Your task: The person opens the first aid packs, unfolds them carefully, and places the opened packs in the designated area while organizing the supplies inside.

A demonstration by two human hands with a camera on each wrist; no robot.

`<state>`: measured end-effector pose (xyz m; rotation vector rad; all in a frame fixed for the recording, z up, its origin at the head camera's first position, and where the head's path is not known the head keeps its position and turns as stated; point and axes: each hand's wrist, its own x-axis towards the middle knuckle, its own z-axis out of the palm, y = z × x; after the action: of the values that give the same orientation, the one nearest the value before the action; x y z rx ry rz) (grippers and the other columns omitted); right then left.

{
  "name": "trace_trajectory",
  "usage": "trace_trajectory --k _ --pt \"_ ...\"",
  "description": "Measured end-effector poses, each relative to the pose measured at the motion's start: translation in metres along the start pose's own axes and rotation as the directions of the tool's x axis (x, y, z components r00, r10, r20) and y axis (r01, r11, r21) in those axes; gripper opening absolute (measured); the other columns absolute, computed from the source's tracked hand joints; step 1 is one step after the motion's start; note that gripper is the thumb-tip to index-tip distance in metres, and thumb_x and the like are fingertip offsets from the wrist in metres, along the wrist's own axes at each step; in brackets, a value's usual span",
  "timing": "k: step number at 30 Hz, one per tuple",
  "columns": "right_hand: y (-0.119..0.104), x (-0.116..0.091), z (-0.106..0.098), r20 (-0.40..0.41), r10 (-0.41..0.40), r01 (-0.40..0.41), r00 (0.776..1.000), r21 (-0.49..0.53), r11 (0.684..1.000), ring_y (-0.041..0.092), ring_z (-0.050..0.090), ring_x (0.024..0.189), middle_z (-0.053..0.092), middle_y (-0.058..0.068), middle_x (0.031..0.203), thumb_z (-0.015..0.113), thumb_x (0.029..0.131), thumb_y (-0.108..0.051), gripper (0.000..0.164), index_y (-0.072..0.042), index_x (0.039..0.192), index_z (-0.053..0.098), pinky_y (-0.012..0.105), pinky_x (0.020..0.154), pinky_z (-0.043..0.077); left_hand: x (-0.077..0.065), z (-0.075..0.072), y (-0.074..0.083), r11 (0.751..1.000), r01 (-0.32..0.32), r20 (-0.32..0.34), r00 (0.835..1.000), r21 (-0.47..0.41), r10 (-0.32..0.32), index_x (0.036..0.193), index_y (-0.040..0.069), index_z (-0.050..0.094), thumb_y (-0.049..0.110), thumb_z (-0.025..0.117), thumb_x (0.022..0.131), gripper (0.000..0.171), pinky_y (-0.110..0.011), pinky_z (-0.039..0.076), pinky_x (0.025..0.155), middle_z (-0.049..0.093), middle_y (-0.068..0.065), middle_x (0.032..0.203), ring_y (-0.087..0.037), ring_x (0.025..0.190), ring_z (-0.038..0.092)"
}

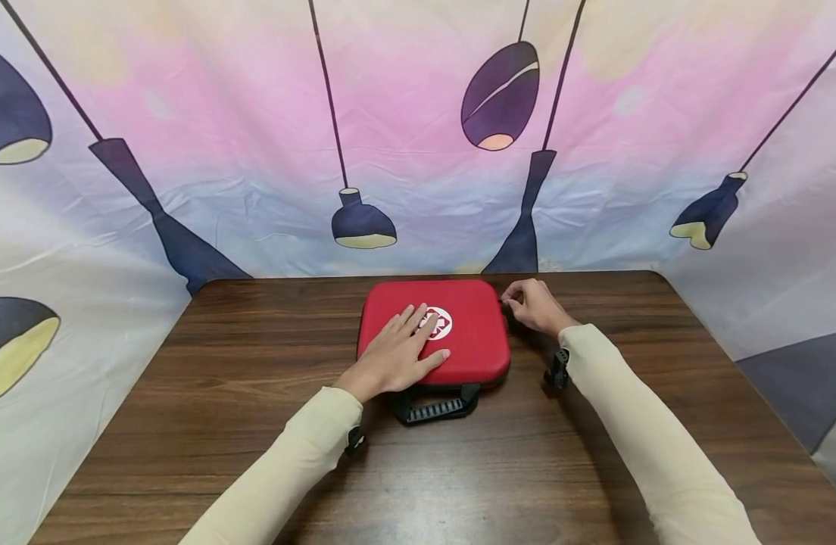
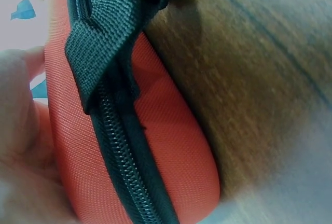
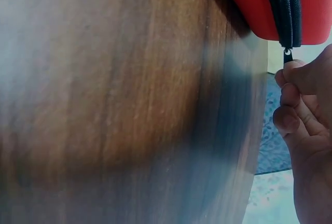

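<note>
At left, a cream left sleeve [image 1: 275,462] crosses a brown wood-grain table [image 1: 132,424], whose left edge lies well apart from the work, with a wide stretch of wood between. A black left wrist device [image 1: 355,439] sits at the cuff. The person's left hand [image 1: 394,359] rests on the lid of a red case [image 1: 475,348], fingers straight and spread, gripping nothing, their tips over part of the round white emblem [image 1: 447,324]. The case lies flat near the middle of the table's width, its back just beside the far edge, leaving scant room behind it. Its black handle [image 1: 435,409] juts toward the person, with ample wood in front. Seen from the left wrist, a black zipper [image 2: 124,156] runs along the case's side. At the far right corner, the right hand [image 1: 532,304] pinches a black zipper pull [image 3: 288,56] between thumb and fingertip. Farther right, past the right sleeve [image 1: 653,439] and a black right wrist device [image 1: 557,369], wood reaches to the right edge, well apart from the case. On view: 1 case, 1 handle, 1 emblem, 1 visible pull, 2 hands, 2 sleeves and 2 wrist devices. Behind hangs 1 pastel backdrop [image 1: 418,113] with at least 7 dark printed lamps [image 1: 363,219].
</note>
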<state>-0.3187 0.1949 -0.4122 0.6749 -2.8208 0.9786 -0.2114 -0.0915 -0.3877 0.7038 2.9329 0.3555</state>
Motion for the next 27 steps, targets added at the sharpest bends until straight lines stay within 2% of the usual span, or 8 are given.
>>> trace_trajectory --k 13,21,27 --pt "-0.002 -0.018 0.003 0.011 -0.078 0.078 0.997 0.011 0.997 0.016 0.061 0.068 0.069 0.014 0.082 0.06 0.088 -0.001 0.01 0.001 0.09 0.069 0.031 0.063 0.051 -0.002 0.001 -0.002 1.0 0.009 0.005 1.0 0.001 -0.009 0.152 0.019 0.019 0.06 0.042 0.091 0.077 -0.043 0.008 0.117 0.012 -0.006 0.158 -0.028 0.144 0.007" --pt "0.001 -0.017 0.001 -0.031 -0.043 0.044 0.999 0.016 0.999 0.014 0.06 0.064 0.069 0.013 0.083 0.059 0.087 0.0 0.011 0.0 0.089 0.07 0.028 0.06 0.05 -0.001 -0.002 0.0 1.0 -0.011 0.013 1.0 -0.001 0.011 0.152 0.017 0.019 0.06 0.041 0.092 0.077 -0.043 0.008 0.117 0.011 -0.007 0.158 -0.028 0.144 0.007" --pt "-0.001 -0.015 0.001 -0.014 -0.04 0.04 0.999 0.013 0.999 0.014 0.06 0.065 0.069 0.013 0.084 0.058 0.088 0.0 0.012 0.0 0.091 0.069 0.03 0.062 0.051 -0.004 -0.007 -0.002 1.0 -0.022 0.056 0.998 0.001 0.022 0.152 0.018 0.016 0.062 0.041 0.091 0.08 -0.041 0.007 0.117 0.008 -0.005 0.159 -0.027 0.144 0.006"
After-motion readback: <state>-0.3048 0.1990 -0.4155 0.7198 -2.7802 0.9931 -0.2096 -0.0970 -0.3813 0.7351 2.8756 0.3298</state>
